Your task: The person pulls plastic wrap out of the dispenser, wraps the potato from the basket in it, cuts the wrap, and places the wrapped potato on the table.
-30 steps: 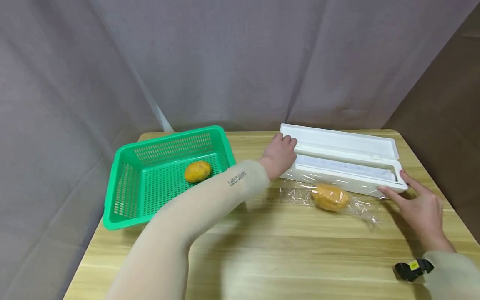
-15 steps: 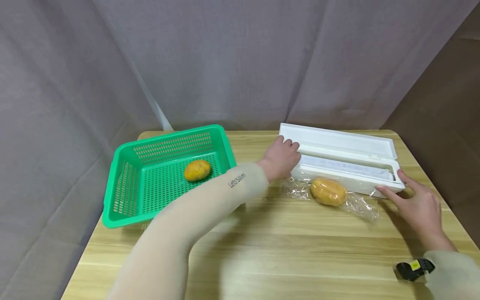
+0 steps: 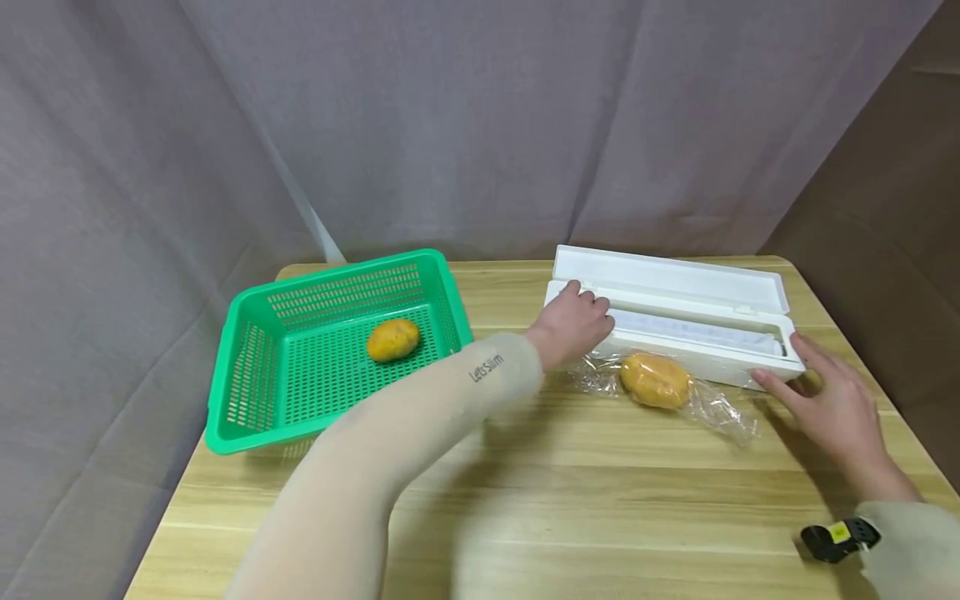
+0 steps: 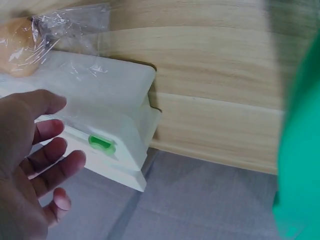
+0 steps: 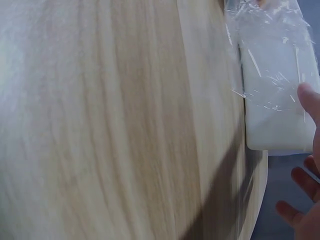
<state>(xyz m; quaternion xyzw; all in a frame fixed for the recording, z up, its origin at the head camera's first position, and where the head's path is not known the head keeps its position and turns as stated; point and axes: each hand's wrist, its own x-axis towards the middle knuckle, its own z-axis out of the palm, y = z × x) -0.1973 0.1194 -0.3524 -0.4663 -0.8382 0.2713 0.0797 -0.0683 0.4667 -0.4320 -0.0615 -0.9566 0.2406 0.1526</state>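
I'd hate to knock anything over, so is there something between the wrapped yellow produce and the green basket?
Yes: your left arm's beige sleeve crosses between the wrapped yellow produce and the green basket in the head view, leading to your left hand at the white box. Nothing else visible stands between them.

Cream sleeves (image 3: 375, 454), dark lettering (image 3: 487, 367), black wrist device (image 3: 825, 542)

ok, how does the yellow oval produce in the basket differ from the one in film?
Wrapping: the basket one is bare; the wrapped one is inside clear film with loose ends.
Place: the basket one lies in the green basket; the wrapped one lies in front of the open white box.
Size: the wrapped one looks larger than the basket one in the head view.
Shared: both are yellow and oval.
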